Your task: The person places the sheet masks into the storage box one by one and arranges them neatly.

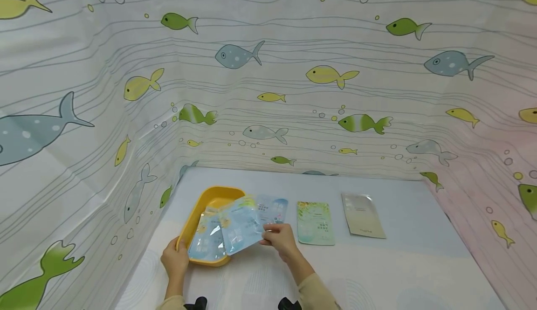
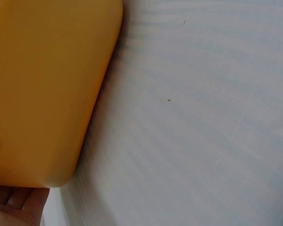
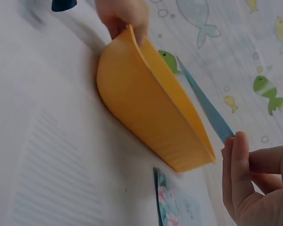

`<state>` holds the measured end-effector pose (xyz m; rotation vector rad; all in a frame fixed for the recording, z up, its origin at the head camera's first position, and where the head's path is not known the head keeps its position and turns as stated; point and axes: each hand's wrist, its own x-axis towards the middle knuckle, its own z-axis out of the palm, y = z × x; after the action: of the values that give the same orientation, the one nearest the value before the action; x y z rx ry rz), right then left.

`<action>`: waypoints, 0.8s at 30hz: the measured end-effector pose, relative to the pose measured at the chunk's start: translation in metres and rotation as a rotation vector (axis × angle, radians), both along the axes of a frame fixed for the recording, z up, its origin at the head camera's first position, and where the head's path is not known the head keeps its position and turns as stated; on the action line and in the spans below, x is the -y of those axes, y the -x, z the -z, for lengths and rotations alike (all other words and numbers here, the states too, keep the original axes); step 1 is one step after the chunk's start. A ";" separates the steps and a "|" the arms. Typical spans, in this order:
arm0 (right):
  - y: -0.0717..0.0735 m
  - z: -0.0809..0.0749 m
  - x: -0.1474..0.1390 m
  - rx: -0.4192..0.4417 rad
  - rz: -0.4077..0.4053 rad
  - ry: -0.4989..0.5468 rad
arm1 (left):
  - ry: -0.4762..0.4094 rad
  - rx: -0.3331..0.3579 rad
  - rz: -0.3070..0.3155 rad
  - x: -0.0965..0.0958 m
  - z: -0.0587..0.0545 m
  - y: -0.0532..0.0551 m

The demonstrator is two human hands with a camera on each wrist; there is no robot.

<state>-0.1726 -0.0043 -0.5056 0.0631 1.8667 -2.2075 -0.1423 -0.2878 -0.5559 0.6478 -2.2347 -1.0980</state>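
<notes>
My left hand [image 1: 175, 259] grips the near-left rim of a yellow plastic tray [image 1: 190, 219]; its fingers [image 2: 30, 202] show at the tray's end in the left wrist view. Between thumb and fingers, my right hand [image 1: 283, 242] pinches the edge of a light-blue sheet mask packet [image 1: 242, 228], held slanted over the tray's right side. From the right wrist, this packet [image 3: 207, 103] appears nearly edge-on above the rim. Another blue packet [image 1: 206, 240] lies inside the tray, partly covered. A further blue packet [image 1: 274, 207] lies just right of the tray, partly hidden behind the held one.
On the white table [image 1: 398, 263], a green packet [image 1: 316, 226] lies right of my right hand. Farther right is a beige-silver packet [image 1: 363, 219]. A fish-patterned curtain [image 1: 293, 114] rises behind the table and along both sides.
</notes>
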 end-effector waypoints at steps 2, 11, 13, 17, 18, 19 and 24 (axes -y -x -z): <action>0.001 -0.001 0.005 0.011 0.005 -0.005 | 0.003 -0.007 0.000 0.000 0.000 0.000; 0.006 -0.002 0.030 0.036 0.031 -0.013 | 0.023 -0.019 -0.002 0.000 0.002 0.000; 0.007 -0.001 0.036 0.045 0.047 -0.012 | 0.024 -0.021 -0.003 0.000 0.002 0.000; 0.010 0.002 0.047 0.062 0.083 -0.016 | 0.024 -0.023 -0.003 0.000 0.002 0.000; 0.011 0.003 0.050 0.063 0.090 -0.017 | 0.024 -0.023 -0.003 0.000 0.001 0.000; 0.012 0.003 0.052 0.060 0.095 -0.016 | 0.024 -0.024 -0.003 0.000 0.001 0.000; 0.015 0.003 0.066 0.084 0.096 -0.029 | 0.028 -0.027 -0.007 -0.001 0.000 -0.001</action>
<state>-0.1880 -0.0699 -0.5087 0.2514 1.8871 -2.2032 -0.1417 -0.2867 -0.5556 0.6249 -2.2192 -1.0640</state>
